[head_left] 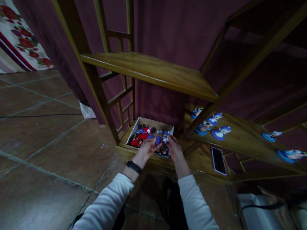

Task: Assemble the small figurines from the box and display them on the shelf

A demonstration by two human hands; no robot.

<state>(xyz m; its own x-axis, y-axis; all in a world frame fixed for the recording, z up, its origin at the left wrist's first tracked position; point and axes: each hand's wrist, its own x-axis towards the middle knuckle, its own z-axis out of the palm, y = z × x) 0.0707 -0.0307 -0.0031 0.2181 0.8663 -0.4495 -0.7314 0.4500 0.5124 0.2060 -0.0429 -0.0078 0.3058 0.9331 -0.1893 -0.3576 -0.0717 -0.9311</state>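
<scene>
Over a shallow open cardboard box (155, 124) on the low wooden shelf, both of my hands meet at a small purple-and-white figurine (166, 138) with a round purple base. My left hand (148, 149), with a dark band on its wrist, has its fingers at the base. The fingers of my right hand (175, 149) close on the figurine's body. Inside the box lie several more figurines, among them red-based ones (143, 136) to the left and another purple-and-white one along the back. My hands cover part of the box's front.
A phone (218, 161) lies on the low shelf to the right. Purple figurines (221, 133) and blue-based ones (203, 128) stand on a raised shelf beyond it. A wooden shelf board (148, 68) juts out above the box. Lattice panels and an upright post flank the left side.
</scene>
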